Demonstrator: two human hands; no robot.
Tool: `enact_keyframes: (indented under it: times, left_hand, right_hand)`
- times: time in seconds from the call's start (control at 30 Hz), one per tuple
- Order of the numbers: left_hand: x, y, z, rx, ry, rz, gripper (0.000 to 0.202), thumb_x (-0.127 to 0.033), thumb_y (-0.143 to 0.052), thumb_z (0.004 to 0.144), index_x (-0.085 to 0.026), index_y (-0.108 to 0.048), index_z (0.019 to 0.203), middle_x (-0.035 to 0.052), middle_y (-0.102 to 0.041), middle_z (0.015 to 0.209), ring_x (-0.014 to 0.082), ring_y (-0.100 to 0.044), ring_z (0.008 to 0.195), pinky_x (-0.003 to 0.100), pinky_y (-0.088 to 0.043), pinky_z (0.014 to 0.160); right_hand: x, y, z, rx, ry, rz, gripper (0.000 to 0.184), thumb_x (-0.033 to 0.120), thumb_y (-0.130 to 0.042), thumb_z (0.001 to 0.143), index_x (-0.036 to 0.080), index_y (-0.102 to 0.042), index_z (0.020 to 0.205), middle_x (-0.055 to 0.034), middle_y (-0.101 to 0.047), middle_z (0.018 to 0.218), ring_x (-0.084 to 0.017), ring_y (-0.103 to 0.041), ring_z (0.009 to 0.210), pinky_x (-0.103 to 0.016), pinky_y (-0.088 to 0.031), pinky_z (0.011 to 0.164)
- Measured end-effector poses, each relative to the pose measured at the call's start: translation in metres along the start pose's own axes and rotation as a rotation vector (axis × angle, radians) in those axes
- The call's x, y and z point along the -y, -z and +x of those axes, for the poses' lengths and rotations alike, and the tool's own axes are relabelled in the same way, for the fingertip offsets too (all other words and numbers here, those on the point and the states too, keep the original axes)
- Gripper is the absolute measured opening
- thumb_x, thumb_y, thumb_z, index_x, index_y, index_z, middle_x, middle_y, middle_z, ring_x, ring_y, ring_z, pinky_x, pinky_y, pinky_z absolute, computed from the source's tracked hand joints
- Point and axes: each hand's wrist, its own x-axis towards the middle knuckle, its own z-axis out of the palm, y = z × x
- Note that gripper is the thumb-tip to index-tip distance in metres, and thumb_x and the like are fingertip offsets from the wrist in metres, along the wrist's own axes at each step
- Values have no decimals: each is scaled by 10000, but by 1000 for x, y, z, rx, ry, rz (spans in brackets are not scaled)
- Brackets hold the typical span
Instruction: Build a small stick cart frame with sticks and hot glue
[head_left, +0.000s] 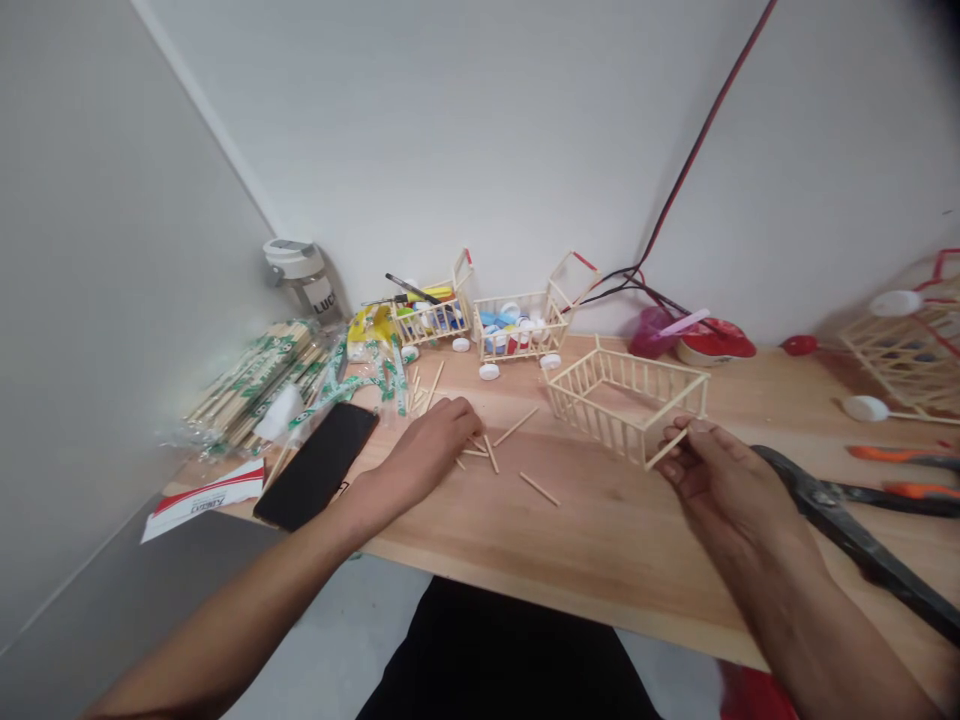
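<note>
My left hand (439,435) reaches down over a loose group of short wooden sticks (491,456), its fingers curled together. Its fingertips are partly hidden, so whether a stick is between them does not show. My right hand (716,465) pinches a short wooden stick (666,449) between thumb and fingers. That stick lies along the lower edge at the right end of an open basket frame (596,408) built of thin sticks; I cannot tell whether it is joined on. Two more loose sticks, one a lone stick (540,489), lie between my hands.
Two small stick carts (521,325) filled with bits stand by the wall. At left are a phone (319,465), wrapped chopsticks (251,380) and a bottle (304,280). To the right lie black cutters (832,520), orange-handled pliers (900,455), a red bowl (716,342) and another stick cart (904,350).
</note>
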Motion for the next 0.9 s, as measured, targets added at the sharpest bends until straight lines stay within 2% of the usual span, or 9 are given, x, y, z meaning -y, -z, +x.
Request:
enact_keyframes:
  times: [0.13, 0.23, 0.33, 0.47, 0.5, 0.57, 0.7, 0.77, 0.9]
  left_hand:
    - [3, 7, 1, 120, -40, 116, 147, -83, -476, 936, -173, -579, 883, 64, -594, 960, 205, -523, 898, 327, -439, 793]
    - [6, 4, 3, 152, -74, 143, 133, -80, -483, 929, -178, -559, 879, 61, -597, 957, 212, -514, 900, 335, -426, 798]
    - [8, 2, 2, 97, 11, 43, 144, -72, -471, 920, -187, -551, 887, 47, -600, 939, 193, -526, 861, 318, -427, 776]
    - [-1, 15, 7, -101, 137, -184, 142, -123, -467, 938, -191, -590, 956, 47, -651, 946, 179, -581, 861, 313, -444, 781]
    - [-5, 20, 10, -149, 135, -263, 151, -138, -476, 941, -190, -606, 996, 54, -672, 974, 178, -600, 886, 312, -451, 796]
    - [-16, 33, 18, -220, 142, -442, 91, -189, -550, 919, -179, -638, 938, 41, -692, 888, 159, -616, 819, 286, -459, 747]
    - [-43, 56, 42, -238, 139, -864, 122, -270, -631, 890, -167, -671, 942, 24, -701, 833, 100, -589, 673, 225, -442, 620]
    - [-60, 64, 55, -256, 102, -932, 117, -273, -651, 883, -173, -693, 926, 12, -703, 808, 87, -578, 646, 216, -440, 605]
    - [-95, 70, 82, -255, -53, -814, 60, -213, -694, 854, -172, -737, 858, 29, -745, 866, 126, -650, 783, 251, -494, 728]
  right_hand:
    - [0, 0, 0, -2, 7, -7, 509, 409, -973, 363, 161, -696, 711, 3, -599, 742, -81, -537, 624, -160, -481, 456]
    - [-1, 2, 1, 9, 2, 1, 486, 391, -970, 397, 160, -691, 721, 4, -599, 752, -78, -535, 633, -150, -466, 446]
    - [-2, 3, 1, 23, 4, 12, 461, 391, -961, 452, 167, -693, 752, 10, -605, 761, -68, -537, 639, -148, -487, 487]
    - [-3, 2, -1, 62, 44, 29, 435, 411, -944, 510, 180, -690, 777, 14, -612, 752, -62, -533, 628, -145, -481, 503]
    - [-3, 1, -1, 73, 53, 37, 428, 413, -942, 516, 180, -687, 768, 14, -611, 749, -60, -528, 624, -139, -466, 493]
    - [-2, -3, -2, 89, 70, 51, 412, 418, -936, 530, 180, -682, 750, 12, -611, 748, -55, -517, 617, -132, -444, 485]
    - [1, -11, -5, 126, 148, 35, 383, 457, -901, 597, 182, -699, 771, 7, -602, 730, -56, -503, 604, -140, -435, 497]
    - [3, -15, -6, 156, 209, 27, 365, 470, -874, 642, 185, -710, 800, 9, -591, 723, -57, -490, 593, -151, -426, 501]
    - [4, -21, -7, 212, 269, -13, 302, 470, -794, 756, 202, -716, 872, 15, -584, 733, -61, -472, 582, -175, -394, 511]
